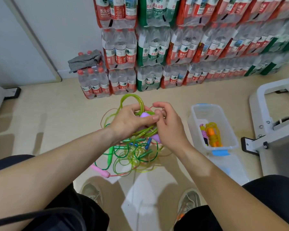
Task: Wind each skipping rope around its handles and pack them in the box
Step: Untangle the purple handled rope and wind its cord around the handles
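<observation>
My left hand (130, 121) grips a pair of purple handles (144, 115) with green rope coiled round them; a green loop (132, 99) stands up above my fingers. My right hand (167, 124) pinches the green rope right beside the handles. A second purple end (156, 138) pokes out below my right palm. On the floor beneath lies a tangle of ropes (133, 155) with a green handle (110, 155), a pink handle (101, 171) and blue handles. The clear plastic box (194, 130) at the right holds wound ropes, one with orange handles (213, 136).
Shrink-wrapped packs of water bottles (150, 52) are stacked along the wall behind. A grey cloth (85, 60) lies on one pack. A white metal frame (274, 117) stands at the right. My knees and shoes (188, 202) are at the bottom.
</observation>
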Tool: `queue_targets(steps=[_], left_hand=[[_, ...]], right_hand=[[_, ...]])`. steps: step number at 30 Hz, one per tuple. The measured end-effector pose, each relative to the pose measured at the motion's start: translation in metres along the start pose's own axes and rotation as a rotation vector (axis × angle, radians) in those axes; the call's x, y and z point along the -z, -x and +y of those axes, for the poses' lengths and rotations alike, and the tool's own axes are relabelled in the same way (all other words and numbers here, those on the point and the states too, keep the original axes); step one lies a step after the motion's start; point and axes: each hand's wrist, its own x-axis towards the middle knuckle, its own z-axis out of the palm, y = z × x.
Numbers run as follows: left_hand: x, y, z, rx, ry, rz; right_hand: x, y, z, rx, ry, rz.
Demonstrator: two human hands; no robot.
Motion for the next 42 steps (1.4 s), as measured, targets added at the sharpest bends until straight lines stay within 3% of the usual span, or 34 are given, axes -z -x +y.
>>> queue_targets(steps=[5, 9, 24, 32, 35, 38, 42], left_hand=[[0.016, -0.010, 0.009, -0.119, -0.250, -0.064], [0.021, -0.014, 0.016, -0.166, -0.348, -0.041], [0.027, -0.007, 0.018, -0.016, 0.086, -0.124], [0.039, -0.007, 0.025, -0.010, 0.114, -0.071], [0.045, -0.009, 0.030, -0.018, 0.145, -0.033], [0.048, -0.009, 0.033, -0.001, 0.145, -0.040], [0.049, -0.010, 0.032, 0.003, 0.145, -0.018]], right_hand=[[0.007, -0.009, -0.002, -0.204, -0.297, -0.184], [0.015, -0.014, -0.001, -0.158, -0.287, -0.235], [0.040, -0.016, -0.007, -0.353, -0.715, -0.389], [0.053, -0.016, -0.007, -0.324, -0.389, -0.465], [0.050, -0.013, -0.006, -0.417, -0.488, -0.567], [0.046, -0.012, -0.006, -0.468, -0.651, -0.553], [0.046, -0.013, -0.006, -0.341, -0.642, -0.445]])
